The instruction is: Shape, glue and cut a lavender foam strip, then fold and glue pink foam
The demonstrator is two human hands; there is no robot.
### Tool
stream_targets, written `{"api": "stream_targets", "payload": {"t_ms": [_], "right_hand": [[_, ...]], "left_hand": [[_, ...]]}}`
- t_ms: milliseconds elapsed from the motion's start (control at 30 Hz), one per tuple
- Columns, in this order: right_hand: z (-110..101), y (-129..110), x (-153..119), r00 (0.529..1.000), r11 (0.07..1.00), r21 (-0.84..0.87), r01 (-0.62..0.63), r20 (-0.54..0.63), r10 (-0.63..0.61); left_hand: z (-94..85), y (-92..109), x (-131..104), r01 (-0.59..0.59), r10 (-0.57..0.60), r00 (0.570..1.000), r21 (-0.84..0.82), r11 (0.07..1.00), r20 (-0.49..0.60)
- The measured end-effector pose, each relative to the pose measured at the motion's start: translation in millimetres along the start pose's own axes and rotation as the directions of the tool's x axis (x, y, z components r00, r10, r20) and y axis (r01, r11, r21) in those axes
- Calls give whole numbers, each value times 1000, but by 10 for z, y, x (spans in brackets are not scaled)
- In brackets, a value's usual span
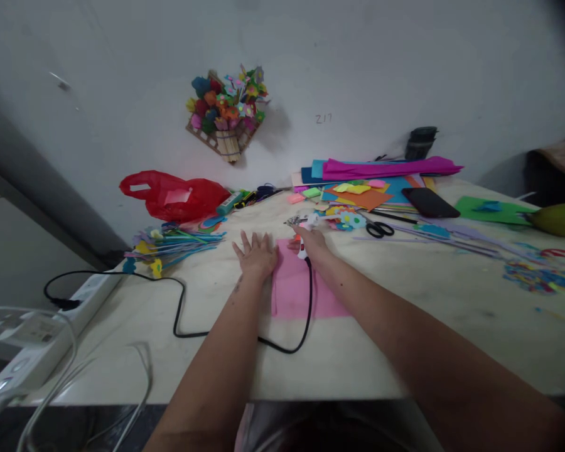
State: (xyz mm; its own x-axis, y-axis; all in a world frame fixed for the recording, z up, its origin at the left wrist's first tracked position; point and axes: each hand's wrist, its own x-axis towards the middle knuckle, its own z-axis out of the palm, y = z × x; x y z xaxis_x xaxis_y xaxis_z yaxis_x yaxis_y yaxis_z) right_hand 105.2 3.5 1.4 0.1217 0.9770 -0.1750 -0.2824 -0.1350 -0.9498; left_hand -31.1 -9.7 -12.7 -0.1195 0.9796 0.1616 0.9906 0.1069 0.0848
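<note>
My left hand (256, 256) lies flat on the table with its fingers spread, its right side at the left edge of a pink sheet (292, 292). In my right hand (316, 243) is a white hot glue gun (303, 245), its nozzle pointing left above the far edge of the sheet. The gun's black cord (309, 301) runs down over the sheet and loops left under my left forearm. Part of the gun is hidden by my fingers.
Beyond my right hand are black-handled scissors (380, 229), a dark phone (430, 203) and coloured sheets (390, 168). At left are a red plastic bag (179, 194), craft flowers on stems (174, 245) and a white power strip (87, 295) with cables. A flower decoration (228, 113) hangs on the wall.
</note>
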Motion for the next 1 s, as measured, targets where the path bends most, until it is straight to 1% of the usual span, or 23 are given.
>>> {"api": "stream_targets", "payload": {"t_ms": [100, 267, 367, 433, 500, 600, 667, 767, 867, 933, 1000], "right_hand": [[4, -19, -16, 1000, 1000, 6, -2, 13, 2], [-7, -57, -34, 1000, 1000, -17, 5, 11, -5], [-17, -72, -39, 1000, 999, -47, 19, 16, -19], [-18, -76, -45, 1000, 998, -64, 13, 20, -11], [-15, -78, -58, 1000, 997, -80, 2, 25, 0], [-6, -82, -79, 1000, 995, -101, -17, 19, 19], [-2, -81, -84, 999, 993, -111, -30, 8, 31], [-1, -65, -69, 999, 992, -117, -42, 7, 44], [-7, -43, -45, 999, 993, -110, -36, 10, 37], [-12, -41, -37, 999, 994, -101, -31, 4, 32], [-17, -52, -33, 1000, 996, -90, -23, 2, 23]], "left_hand": [[-10, 13, -22, 6, -6, 1000, -3, 1000, -13], [-15, 4, -47, 3, -5, 996, -18, 1000, -93], [-17, -34, -18, 37, -44, 991, -56, 998, -129], [-34, -73, 12, 67, -77, 989, -79, 995, -127], [-72, -111, 35, 86, -91, 994, -83, 993, -60], [-170, -151, 35, 71, -65, 992, -53, 996, 109], [-242, -167, 12, 29, -23, 980, -31, 999, 196], [-307, -194, -29, -56, 55, 958, -5, 998, 283], [-283, -221, -36, -92, 81, 945, 19, 996, 317], [-230, -225, -14, -65, 53, 949, 31, 997, 310], [-171, -213, 19, -12, 1, 958, 36, 999, 286]]}}
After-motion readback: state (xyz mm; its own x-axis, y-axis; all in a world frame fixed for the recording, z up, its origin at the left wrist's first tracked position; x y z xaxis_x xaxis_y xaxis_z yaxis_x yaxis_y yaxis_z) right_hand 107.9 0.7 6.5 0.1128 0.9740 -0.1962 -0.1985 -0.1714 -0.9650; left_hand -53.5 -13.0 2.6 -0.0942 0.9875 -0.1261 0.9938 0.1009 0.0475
